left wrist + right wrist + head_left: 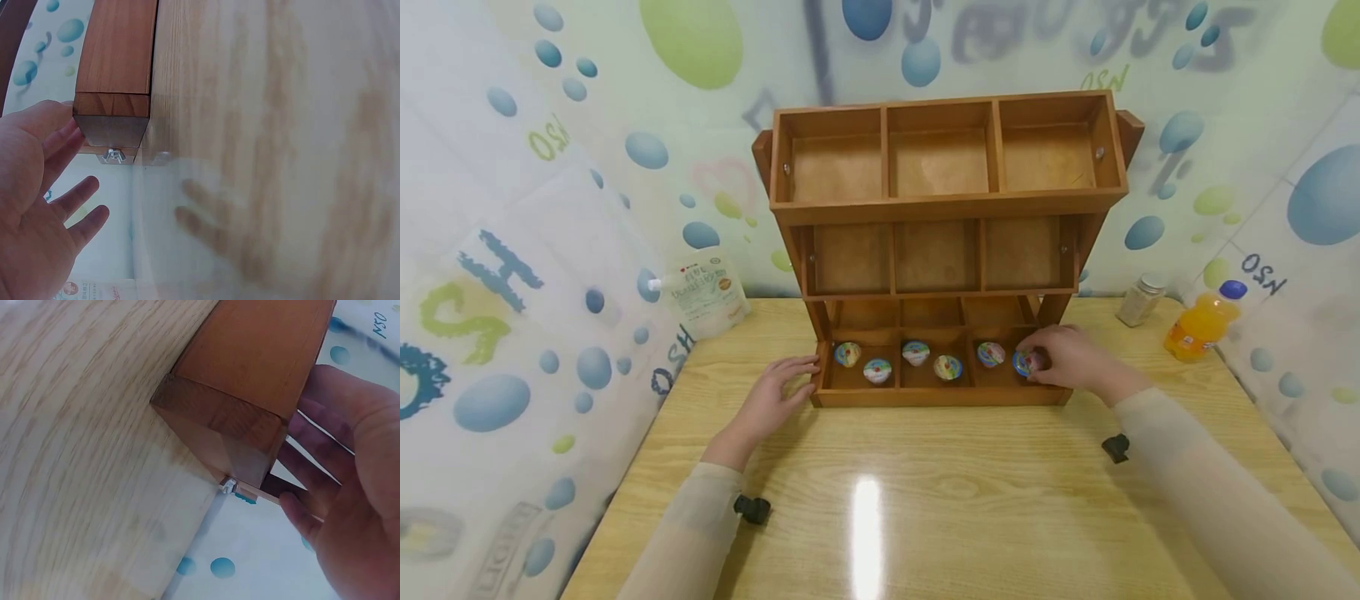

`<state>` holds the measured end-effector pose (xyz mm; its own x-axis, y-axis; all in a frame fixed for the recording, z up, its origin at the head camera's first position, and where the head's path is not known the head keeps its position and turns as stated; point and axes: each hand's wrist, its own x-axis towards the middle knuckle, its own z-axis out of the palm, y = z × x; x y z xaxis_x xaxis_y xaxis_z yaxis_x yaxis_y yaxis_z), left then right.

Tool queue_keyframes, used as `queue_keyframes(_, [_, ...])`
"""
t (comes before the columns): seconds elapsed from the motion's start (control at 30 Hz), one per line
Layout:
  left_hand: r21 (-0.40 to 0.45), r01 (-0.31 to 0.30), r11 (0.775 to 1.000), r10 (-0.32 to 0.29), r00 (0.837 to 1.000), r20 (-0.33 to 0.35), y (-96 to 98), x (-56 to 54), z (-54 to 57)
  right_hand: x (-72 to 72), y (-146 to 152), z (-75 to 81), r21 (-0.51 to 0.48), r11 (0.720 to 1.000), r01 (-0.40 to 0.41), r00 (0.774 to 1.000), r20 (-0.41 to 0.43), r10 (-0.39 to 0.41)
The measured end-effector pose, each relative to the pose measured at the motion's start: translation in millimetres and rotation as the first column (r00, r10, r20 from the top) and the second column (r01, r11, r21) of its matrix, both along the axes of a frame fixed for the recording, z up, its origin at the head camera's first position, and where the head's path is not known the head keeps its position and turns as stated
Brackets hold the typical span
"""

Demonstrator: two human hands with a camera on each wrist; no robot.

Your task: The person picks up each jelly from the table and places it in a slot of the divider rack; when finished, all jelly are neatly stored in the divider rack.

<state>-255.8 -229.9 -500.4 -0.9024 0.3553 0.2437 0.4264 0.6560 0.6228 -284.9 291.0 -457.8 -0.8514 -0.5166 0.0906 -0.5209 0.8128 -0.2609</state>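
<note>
A three-tier wooden shelf (947, 204) stands on the table, its bottom tray holding several small foil-lidded cups (916, 353). Two cups are in each of the three compartments. My right hand (1067, 357) reaches over the tray's right end, thumb and fingers around a blue-rimmed cup (1022, 363) in the right compartment. In the right wrist view the tray's wooden end (219, 419) hides that cup from sight. At the tray's left end, my left hand (771, 396) touches the side with extended fingers, and the left wrist view shows them spread beside the wooden corner (112, 105).
Right of the shelf stand a lidded glass jar (1141, 300) and an orange drink bottle (1202, 321) with a blue cap. A pale printed pouch (707, 292) leans at the back left. Patterned walls enclose the table (955, 492).
</note>
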Motion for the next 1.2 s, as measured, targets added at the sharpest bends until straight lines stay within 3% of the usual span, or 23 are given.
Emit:
queue_keyframes(0.5, [-0.001, 0.0, 1.0, 0.0, 1.0, -0.019, 2.5, -0.2, -0.4, -5.0, -0.3, -4.2, 0.021, 1.0, 0.02, 0.998, 0.055, -0.021])
queue_keyframes(0.6, [0.004, 0.003, 1.0, -0.003, 1.0, -0.027, 3.1, 0.2, -0.9, -2.8, 3.0, -7.0, -0.005, 1.0, 0.012, 1.0, 0.025, -0.011])
queue_keyframes(0.8, [-0.012, 0.006, 1.0, -0.006, 1.0, -0.023, 3.4, -1.8, 0.1, 7.6, 15.6, -10.0, -0.136, 0.99, -0.039, 0.992, -0.122, 0.023])
queue_keyframes(1.07, [-0.062, 0.003, 0.998, -0.002, 1.0, 0.021, 1.7, -1.3, 1.4, 32.6, 37.5, -15.1, -0.241, 0.967, 0.089, 0.961, -0.236, -0.147])
queue_keyframes(1.2, [-0.154, -0.037, 0.987, 0.037, 0.999, -0.004, -8.1, -2.7, 4.5, 38.0, 50.8, -19.4, -0.221, 0.957, 0.19, 0.941, -0.237, -0.242])
